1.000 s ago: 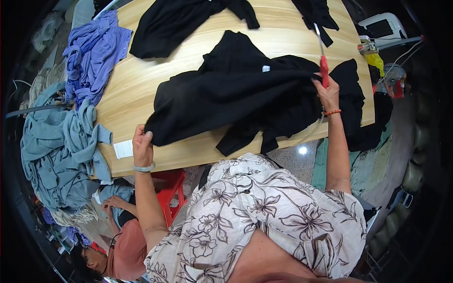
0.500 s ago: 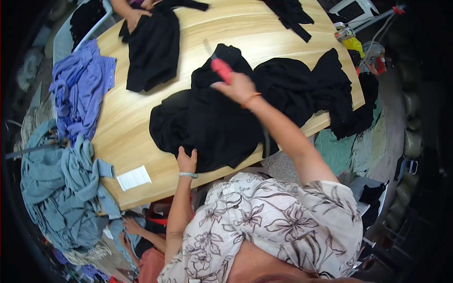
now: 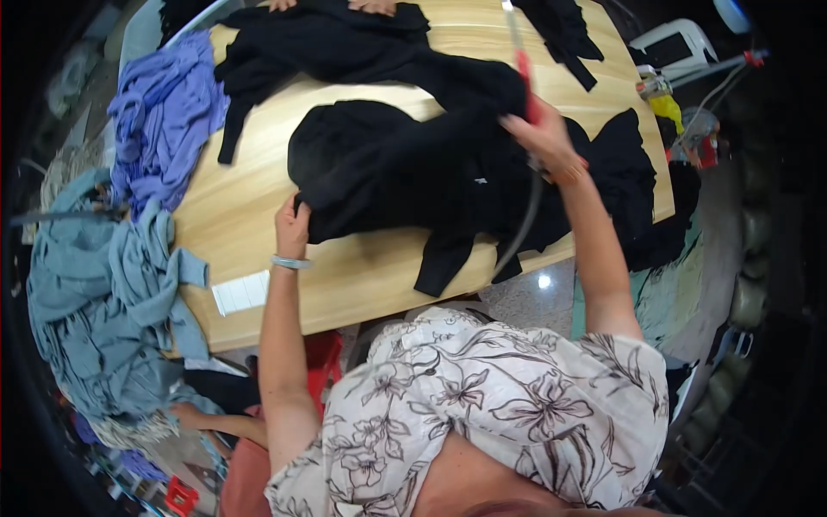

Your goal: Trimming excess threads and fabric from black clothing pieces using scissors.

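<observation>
My left hand pinches the lower left edge of a black knit garment, which is spread and partly raised above the table. In my right hand is a red-handled tool with a slim pale tip pointing to the far side. A grey hose or cord hangs below that hand; where it joins the tool is hidden. My right fingers also rest against the black cloth. A small light label shows on the garment's inside, and a black sleeve hangs toward the table's near edge.
Another person's hands rest on a second black garment across the wooden table. Purple and grey-blue garments heap at the left, near a white paper. More black clothes lie right. Another person sits lower left.
My right hand and the red-handled tool have moved right and away. My left hand has lifted the black garment's edge leftward and up. The person opposite has spread their black garment out.
</observation>
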Demonstrator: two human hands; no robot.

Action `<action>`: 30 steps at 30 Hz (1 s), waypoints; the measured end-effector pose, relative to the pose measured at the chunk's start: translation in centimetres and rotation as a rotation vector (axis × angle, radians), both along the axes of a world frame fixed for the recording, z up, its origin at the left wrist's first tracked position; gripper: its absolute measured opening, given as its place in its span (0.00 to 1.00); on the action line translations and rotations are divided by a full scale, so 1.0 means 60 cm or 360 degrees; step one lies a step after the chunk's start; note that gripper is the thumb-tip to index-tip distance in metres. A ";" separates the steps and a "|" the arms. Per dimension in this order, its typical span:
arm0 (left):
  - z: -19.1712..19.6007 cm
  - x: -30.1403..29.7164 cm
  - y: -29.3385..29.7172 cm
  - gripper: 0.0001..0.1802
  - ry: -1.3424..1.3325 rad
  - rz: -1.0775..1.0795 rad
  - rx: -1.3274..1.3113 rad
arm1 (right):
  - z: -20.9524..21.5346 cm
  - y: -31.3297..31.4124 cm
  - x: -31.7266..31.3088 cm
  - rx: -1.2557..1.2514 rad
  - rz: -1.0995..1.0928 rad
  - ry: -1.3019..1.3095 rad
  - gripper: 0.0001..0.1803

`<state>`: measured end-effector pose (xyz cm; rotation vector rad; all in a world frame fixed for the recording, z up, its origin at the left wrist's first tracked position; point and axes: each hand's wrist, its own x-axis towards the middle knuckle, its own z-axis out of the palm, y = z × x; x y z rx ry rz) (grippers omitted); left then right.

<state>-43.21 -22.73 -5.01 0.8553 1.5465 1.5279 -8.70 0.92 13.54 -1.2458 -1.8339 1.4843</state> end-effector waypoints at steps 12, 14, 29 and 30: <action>-0.005 0.058 -0.077 0.31 0.1817 -0.0261 -0.0306 | -0.162 -0.226 0.181 0.0389 0.0306 -0.0854 0.08; -0.023 0.061 -0.073 0.28 0.2077 -0.0419 -0.0100 | -0.158 -0.193 0.132 0.0610 0.0172 -0.0841 0.09; 0.024 0.000 -0.082 0.10 0.0258 0.0015 -0.0281 | -0.330 0.016 -0.115 0.1215 0.0387 -0.1080 0.09; 0.040 -0.003 -0.080 0.11 0.0217 0.0097 -0.0274 | -0.340 0.015 -0.130 0.1284 0.0466 -0.0988 0.09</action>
